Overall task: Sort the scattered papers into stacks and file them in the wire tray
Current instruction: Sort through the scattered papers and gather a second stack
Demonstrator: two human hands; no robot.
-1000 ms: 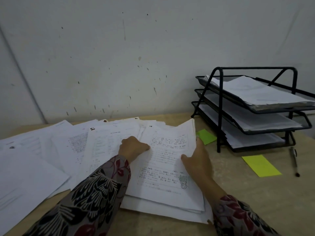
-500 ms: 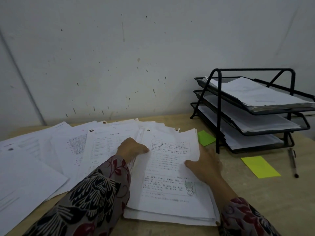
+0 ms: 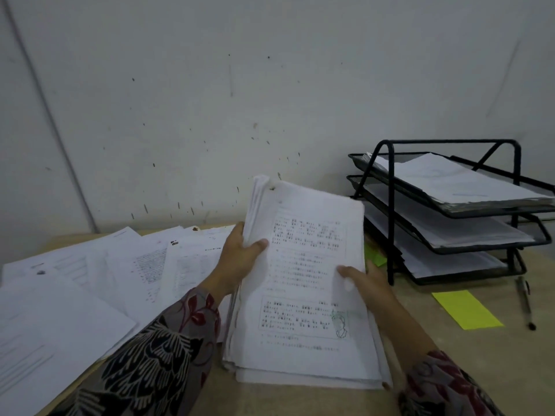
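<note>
A thick stack of printed papers is tilted up off the desk, its far end raised and its near end low by the desk's front. My left hand grips the stack's left edge, thumb on the top sheet. My right hand holds the right edge, thumb on top and fingers underneath. More loose papers lie spread over the left of the desk. The black three-tier wire tray stands at the right, with papers on each tier.
A yellow sticky note and a pen lie on the desk in front of the tray. A green note peeks out between the stack and the tray. The grey wall rises right behind the desk.
Both hands have closed on the stack's sides and lifted its far end up from the desk, gathering the sheets into one tilted pile.
</note>
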